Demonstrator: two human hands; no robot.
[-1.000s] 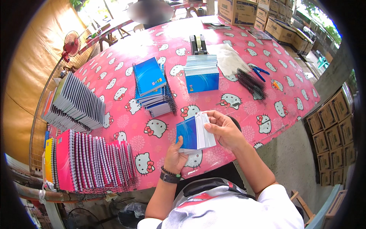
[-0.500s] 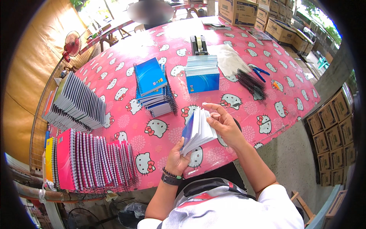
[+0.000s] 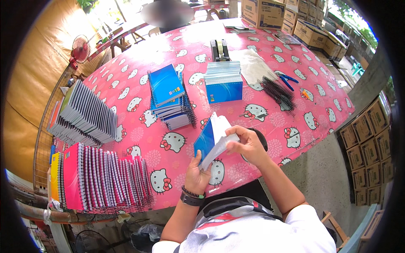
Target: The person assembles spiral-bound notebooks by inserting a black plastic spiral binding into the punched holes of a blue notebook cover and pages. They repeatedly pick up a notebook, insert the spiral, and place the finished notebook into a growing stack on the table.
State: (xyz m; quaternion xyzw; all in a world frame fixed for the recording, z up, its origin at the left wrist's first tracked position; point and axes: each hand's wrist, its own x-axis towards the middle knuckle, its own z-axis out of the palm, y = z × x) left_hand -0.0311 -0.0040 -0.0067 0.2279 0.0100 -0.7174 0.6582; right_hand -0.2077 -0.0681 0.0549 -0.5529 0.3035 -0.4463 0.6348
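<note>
My left hand (image 3: 197,173) is closed around the lower end of a small blue-covered notebook (image 3: 205,140), held tilted above the table's near edge. Its white pages (image 3: 221,131) fan open to the right. Thumb and fingers of my right hand (image 3: 247,145) pinch some of those pages. Whether a coil binds this notebook, I cannot tell. Beyond it stands a tight row of blue-covered page blocks (image 3: 225,90). A pile of coil-bound blue notebooks (image 3: 166,88) lies to its left.
Pink notebooks (image 3: 80,177) and dark-coiled notebooks (image 3: 90,111) stack at the left. Loose black coils (image 3: 278,92), blue-handled pliers (image 3: 287,80) and a tape dispenser (image 3: 220,49) lie on the pink-covered table (image 3: 139,139). Cardboard boxes (image 3: 270,14) stand at the back. A dark rounded thing (image 3: 262,139) is partly behind my right hand.
The notebook has turned so more of its blue cover shows on the left. My right hand has come down and nearer, now pinching pages lower along their right edge.
</note>
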